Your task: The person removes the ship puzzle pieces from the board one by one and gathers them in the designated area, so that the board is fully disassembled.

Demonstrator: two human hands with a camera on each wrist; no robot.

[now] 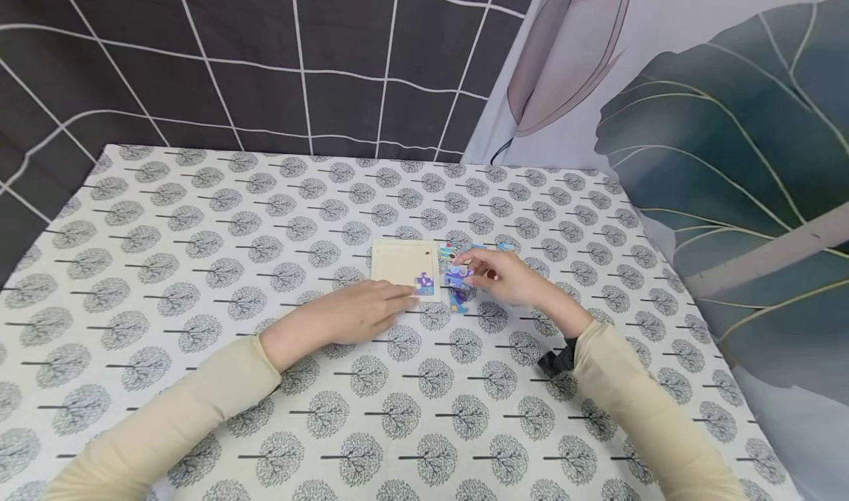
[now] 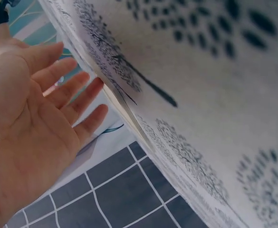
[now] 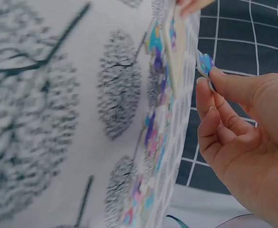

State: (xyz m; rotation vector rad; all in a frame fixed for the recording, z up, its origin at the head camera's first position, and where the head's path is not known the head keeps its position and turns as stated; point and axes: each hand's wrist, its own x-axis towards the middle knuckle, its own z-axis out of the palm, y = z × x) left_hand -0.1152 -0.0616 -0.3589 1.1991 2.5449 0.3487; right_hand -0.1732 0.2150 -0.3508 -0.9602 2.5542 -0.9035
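A shallow cream puzzle tray lies on the table, with purple and blue jigsaw pieces fitted in its near right corner. My left hand rests at the tray's near edge, its fingertips beside those pieces. In the left wrist view the fingers are spread and loosely straight, holding nothing. Just right of the tray, my right hand pinches a jigsaw piece between thumb and fingertips, raised above the table. More loose jigsaw pieces lie beside the tray, partly hidden by the right hand in the head view.
A white cloth printed with grey trees covers the table. Behind it hangs a dark curtain with a white grid, and a leaf-patterned curtain hangs at the right. A black strap sits on the right wrist.
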